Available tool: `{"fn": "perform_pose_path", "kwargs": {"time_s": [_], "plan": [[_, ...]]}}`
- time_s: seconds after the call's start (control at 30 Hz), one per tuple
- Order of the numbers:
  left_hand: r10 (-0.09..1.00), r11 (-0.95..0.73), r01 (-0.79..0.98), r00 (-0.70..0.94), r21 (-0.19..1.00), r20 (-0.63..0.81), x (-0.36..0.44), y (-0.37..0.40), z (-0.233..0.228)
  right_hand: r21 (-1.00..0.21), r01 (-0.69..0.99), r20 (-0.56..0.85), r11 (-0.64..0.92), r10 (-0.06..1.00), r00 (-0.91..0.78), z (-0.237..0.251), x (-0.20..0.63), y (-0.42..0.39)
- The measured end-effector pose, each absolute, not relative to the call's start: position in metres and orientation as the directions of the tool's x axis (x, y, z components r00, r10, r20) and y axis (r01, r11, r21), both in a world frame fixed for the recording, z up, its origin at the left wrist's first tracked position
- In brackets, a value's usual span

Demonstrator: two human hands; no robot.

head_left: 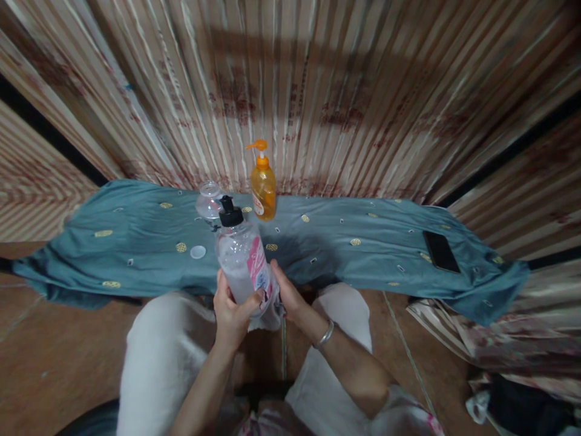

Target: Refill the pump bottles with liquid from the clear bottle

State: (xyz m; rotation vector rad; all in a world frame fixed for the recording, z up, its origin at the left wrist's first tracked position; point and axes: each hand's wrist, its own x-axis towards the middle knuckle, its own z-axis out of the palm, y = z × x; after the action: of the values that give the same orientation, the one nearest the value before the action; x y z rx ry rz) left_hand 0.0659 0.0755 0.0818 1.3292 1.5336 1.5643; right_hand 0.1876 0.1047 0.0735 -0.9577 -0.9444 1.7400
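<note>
Dim, warm light — soft blur, edges bent by the wide lens.

— What's in my hands?
— Clear glossy plastic bottle (pixel 244 261), matt black cap (pixel 230 213).
— And ahead of me?
— Soft matt teal cloth (pixel 136 242), a shiny amber plastic pump bottle (pixel 263 188), a glossy phone (pixel 441 251).

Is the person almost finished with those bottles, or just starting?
Hard to say, maybe midway. Done: a small white cap lies loose on the blue cloth beside a clear container. In hand: the left hand and right hand both hold the clear bottle, its black cap on. Left: the orange pump bottle stands untouched.
</note>
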Motion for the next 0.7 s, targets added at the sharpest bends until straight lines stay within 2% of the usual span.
{"fn": "perform_pose_path", "kwargs": {"time_s": [0.17,0.3,0.47,0.57,0.7], "plan": [[0.918,-0.162,0.212,-0.325,0.964,0.226,0.062,0.080,0.087,-0.733,-0.403,-0.367,-0.548,0.817,-0.445,0.074,0.181,0.104],[0.901,-0.183,0.267,-0.339,0.946,0.270,0.061,0.088,0.085,-0.619,-0.417,-0.440,-0.665,0.734,-0.517,0.077,0.180,0.101],[0.899,-0.175,0.261,-0.351,0.949,0.262,0.062,0.097,0.081,-0.532,-0.443,-0.480,-0.722,0.688,-0.545,0.075,0.178,0.097],[0.921,-0.157,0.208,-0.322,0.965,0.219,0.065,0.099,0.082,-0.513,-0.465,-0.484,-0.721,0.691,-0.537,0.073,0.179,0.098],[0.931,-0.190,0.166,-0.284,0.968,0.231,0.069,0.099,0.087,-0.517,-0.487,-0.471,-0.704,0.709,-0.525,0.071,0.184,0.100]]}}
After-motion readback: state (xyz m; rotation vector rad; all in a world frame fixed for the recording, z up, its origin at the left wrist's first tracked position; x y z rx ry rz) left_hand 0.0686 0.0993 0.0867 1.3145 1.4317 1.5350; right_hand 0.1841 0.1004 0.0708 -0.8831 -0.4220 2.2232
